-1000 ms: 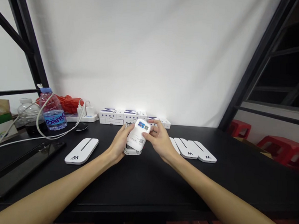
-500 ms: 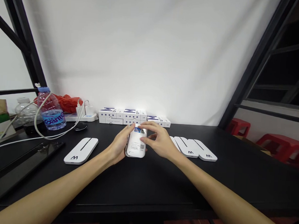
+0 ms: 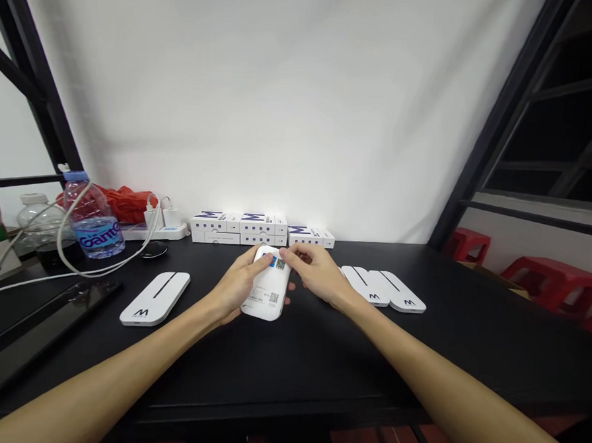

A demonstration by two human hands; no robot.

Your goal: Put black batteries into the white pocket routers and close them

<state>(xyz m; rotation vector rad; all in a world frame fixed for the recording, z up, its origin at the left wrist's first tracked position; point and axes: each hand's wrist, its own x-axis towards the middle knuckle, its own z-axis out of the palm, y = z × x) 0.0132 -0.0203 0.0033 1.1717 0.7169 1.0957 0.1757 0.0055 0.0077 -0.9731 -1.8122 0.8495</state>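
Note:
A white portable Wi-Fi router [image 3: 265,292], by its look, is held tilted above the black table with its back toward me. Printed text, a QR code, a blue patch and a greenish patch show on that back. My left hand [image 3: 238,281] is closed round it from the left, thumb across the blue patch and fingertips showing at the right edge. With thumb and fingers pinched, my right hand [image 3: 318,272] grips its upper right edge beside the greenish patch. Whether those fingertips hold anything smaller is hidden.
One similar white router [image 3: 155,299] lies left; several more [image 3: 396,291] lie right. White boxes [image 3: 263,226] are stacked by the wall. Further left are a bottle [image 3: 97,231], a white cable [image 3: 62,236], a power strip [image 3: 174,231], a mouse [image 3: 154,250] and a black tablet-like slab [image 3: 36,340].
The router has tilted and come slightly lower. My left thumb has moved onto the blue patch. My right fingers have shifted from across its back to the upper right edge.

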